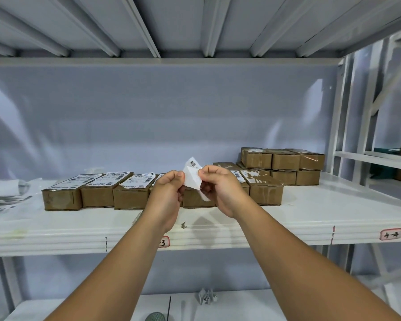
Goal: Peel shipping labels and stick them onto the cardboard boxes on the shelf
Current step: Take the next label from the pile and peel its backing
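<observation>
At the far left of the shelf [310, 216] lies a heap of loose white papers [2, 195], probably used backings. Next to it, three labelled boxes [97, 188] stand in a row, so this part seems done. In the middle, the left hand [167, 193] has its grip pinched on a shipping label [193, 176], which is held in the air above the row. The right hand [220, 188] pinches it too, peeling. On the right, the stacked boxes [285, 162] show only torn scraps and are probably left to do.
</observation>
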